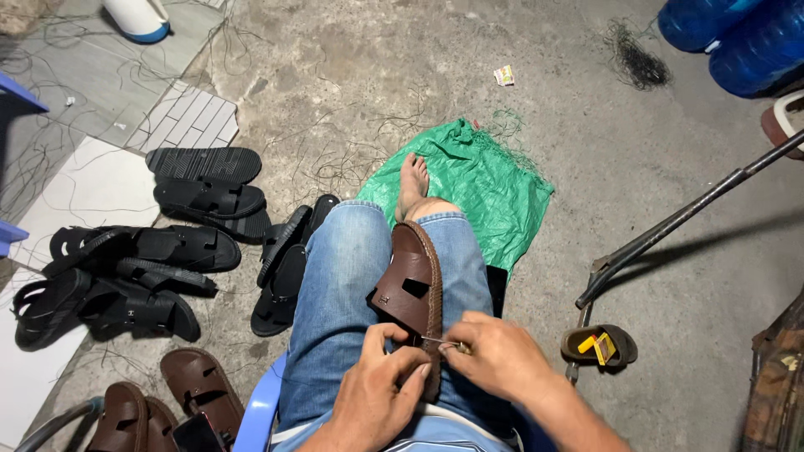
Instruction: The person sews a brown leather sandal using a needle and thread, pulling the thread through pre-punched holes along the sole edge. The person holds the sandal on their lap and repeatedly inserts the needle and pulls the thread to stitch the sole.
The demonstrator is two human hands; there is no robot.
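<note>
Stitching along the edge of a brown sandal (412, 289) that lies across the lap on the jeans, toe end pointing away. The left hand (378, 393) has its grip clenched on the heel end, and the right hand (494, 356) pinches a thin needle or awl (442, 341) at the sole's rim. Honestly the risk I see is the point slipping off the tough sole and jabbing the left thumb, since those fingers sit right beside it. The sandal could also slide off the knee toward the black sandals (167, 251) on the floor.
</note>
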